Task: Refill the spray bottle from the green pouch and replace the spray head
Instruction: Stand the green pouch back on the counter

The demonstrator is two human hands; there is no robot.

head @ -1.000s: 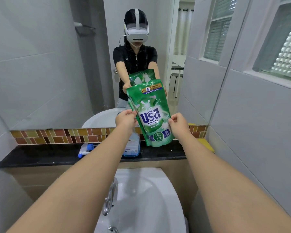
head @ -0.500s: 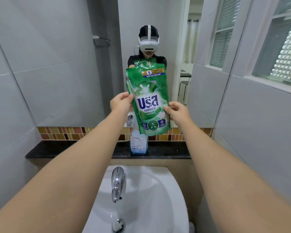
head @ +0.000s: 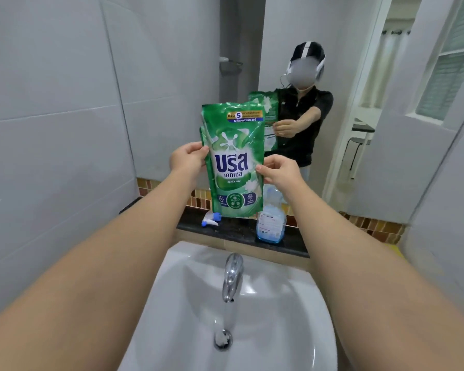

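Pouch: green pouch [head: 235, 159] held upright at the centre of the frame, printed front facing the camera, its bottom edge above the ledge.
Left hand: left hand [head: 187, 162] pinches the pouch's left edge at about mid-height, thumb on the front, fingers behind.
Right hand: right hand [head: 279, 171] grips the pouch's right edge at about the same height, thumb tip on the front.
Bottle: clear spray bottle [head: 271, 223] with pale blue liquid stands upright on the ledge, lower right of the pouch, just below the right hand; its neck is hidden behind that hand and the pouch, so whether it is open cannot be told.
Spray head: white and blue spray head [head: 210, 219] lies on its side on the ledge, lower left of the pouch, apart from the bottle.
Ledge: dark ledge [head: 239, 231] runs behind the sink, below a band of brown mosaic tiles.
Sink: white sink [head: 279, 317] fills the lower centre, with a chrome tap [head: 232, 277] over the basin and a drain below it.
Mirror: mirror [head: 359, 103] at upper right reflects the person and the pouch's back.
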